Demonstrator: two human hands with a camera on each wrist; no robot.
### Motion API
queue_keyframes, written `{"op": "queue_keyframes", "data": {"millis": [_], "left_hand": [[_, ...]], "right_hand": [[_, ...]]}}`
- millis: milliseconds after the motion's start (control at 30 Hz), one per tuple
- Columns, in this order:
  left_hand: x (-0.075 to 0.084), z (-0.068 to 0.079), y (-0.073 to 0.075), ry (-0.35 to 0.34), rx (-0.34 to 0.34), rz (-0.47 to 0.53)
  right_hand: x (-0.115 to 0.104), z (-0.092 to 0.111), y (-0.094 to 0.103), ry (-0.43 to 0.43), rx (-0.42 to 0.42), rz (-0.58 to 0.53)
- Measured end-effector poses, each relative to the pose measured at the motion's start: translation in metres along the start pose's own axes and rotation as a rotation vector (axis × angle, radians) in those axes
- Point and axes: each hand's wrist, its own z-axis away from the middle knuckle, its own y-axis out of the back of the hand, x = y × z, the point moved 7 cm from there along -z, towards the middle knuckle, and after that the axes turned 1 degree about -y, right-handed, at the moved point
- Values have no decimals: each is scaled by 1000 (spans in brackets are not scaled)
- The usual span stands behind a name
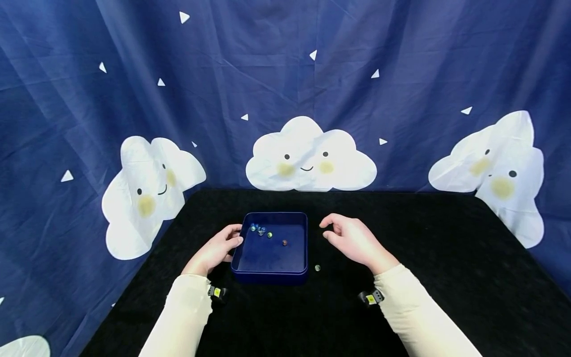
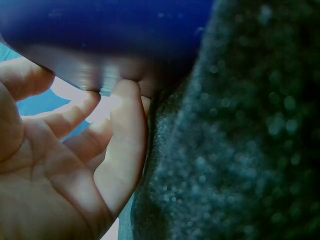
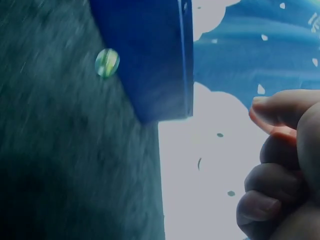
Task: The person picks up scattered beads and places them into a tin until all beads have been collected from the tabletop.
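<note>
A shallow dark blue box (image 1: 272,255) sits on the black cloth. Inside it are several glass marbles (image 1: 269,235), most of them grouped at the far left, with a reddish one (image 1: 284,243) off to the right. My left hand (image 1: 214,250) is at the box's left side; its fingertips (image 2: 127,90) touch the outer wall, and the thumb is at the rim. One greenish marble (image 1: 317,267) lies on the cloth just right of the box. To the right of the box hovers my right hand (image 1: 354,240), thumb and forefinger apart, other fingers curled, no object visible between them.
Black cloth (image 1: 424,248) covers the table. Behind it hangs a blue curtain (image 1: 285,74) with white triangles and smiling clouds. Each wrist carries a small camera (image 1: 372,297) on a strap.
</note>
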Motion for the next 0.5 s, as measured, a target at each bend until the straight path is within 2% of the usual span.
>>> {"op": "queue_keyframes", "data": {"millis": [333,500], "left_hand": [[1,-4,-1,-24,-11,-21],[-3,-2,1,-1,6,-13]], "right_hand": [[55,24,22,-117,13,30],[66,31,30,-132,13,49]]}}
